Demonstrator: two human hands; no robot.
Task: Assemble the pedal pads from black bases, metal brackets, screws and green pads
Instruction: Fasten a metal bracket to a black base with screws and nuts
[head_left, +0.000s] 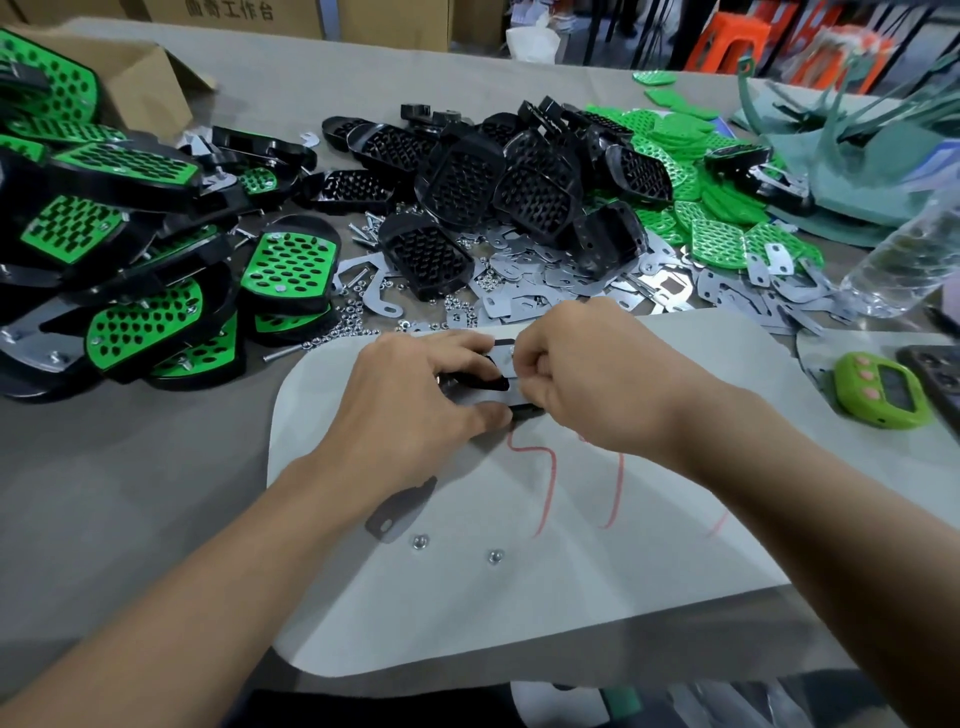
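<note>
Head view shows a white mat (571, 597) on the table, and both hands work at its far edge. The left hand (415, 400) curls its fingers around a black base (524, 408) and holds it down on the mat. A metal bracket (503, 359) lies on top of that base. The right hand (587, 374) has its fingers curled tight and pinches at the bracket. It may hold a tiny screw or nut too, but that is too small to tell. No green pad is on this base yet, so I think this one is only partly built. On the near part of the mat lie a spare bracket (400, 512) and two nuts (420, 542), waiting to be used. To the left of the mat sits a big heap of finished pedal pads (130, 260), so lots are done. Beyond the mat sit a pile of bare black bases (493, 176), loose brackets (571, 291) and loose green pads (727, 228), so many more are left to build.
</note>
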